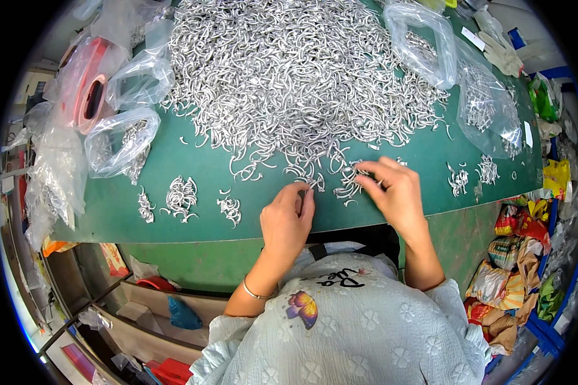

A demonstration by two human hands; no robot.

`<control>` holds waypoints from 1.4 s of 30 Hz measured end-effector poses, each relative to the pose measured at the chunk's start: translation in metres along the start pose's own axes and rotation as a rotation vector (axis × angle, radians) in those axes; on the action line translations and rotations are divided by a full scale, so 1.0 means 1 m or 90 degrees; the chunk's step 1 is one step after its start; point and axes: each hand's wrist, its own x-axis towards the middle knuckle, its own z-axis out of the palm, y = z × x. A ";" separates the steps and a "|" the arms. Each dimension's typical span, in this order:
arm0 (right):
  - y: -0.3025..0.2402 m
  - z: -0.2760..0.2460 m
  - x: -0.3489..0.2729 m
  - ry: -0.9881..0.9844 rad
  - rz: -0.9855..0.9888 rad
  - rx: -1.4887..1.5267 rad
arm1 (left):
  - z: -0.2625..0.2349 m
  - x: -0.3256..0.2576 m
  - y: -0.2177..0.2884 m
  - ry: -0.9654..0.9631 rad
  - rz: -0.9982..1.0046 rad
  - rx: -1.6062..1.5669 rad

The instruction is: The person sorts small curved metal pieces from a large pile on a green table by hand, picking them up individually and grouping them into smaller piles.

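Note:
A large heap of small curved silver metal pieces (pixel 289 70) covers the far middle of the green table (pixel 205 154). At the heap's near edge, my left hand (pixel 286 217) is closed in a pinch, its fingertips down by a few loose pieces (pixel 306 173). What lies between those fingertips is too small to make out. My right hand (pixel 395 192) is closed with thumb and forefinger about a small curved metal piece (pixel 358 171). Below its fingertips lies a small cluster of pieces (pixel 347 187).
Small piles (pixel 182 197) of the pieces lie at the left, and others (pixel 488 170) at the right. Clear plastic bags (pixel 125 144) stand at both sides, some holding pieces. A pink-red holder (pixel 90 102) stands at far left, a pale glove (pixel 502 54) at far right.

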 end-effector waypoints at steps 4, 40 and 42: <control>0.004 0.012 0.000 0.041 -0.047 -0.030 | 0.001 0.000 0.000 0.007 -0.017 -0.006; 0.019 0.005 -0.001 0.050 0.102 0.313 | -0.003 0.000 -0.008 0.038 -0.020 0.023; 0.022 0.004 -0.004 0.034 0.109 0.435 | -0.003 0.000 -0.008 0.038 -0.018 0.026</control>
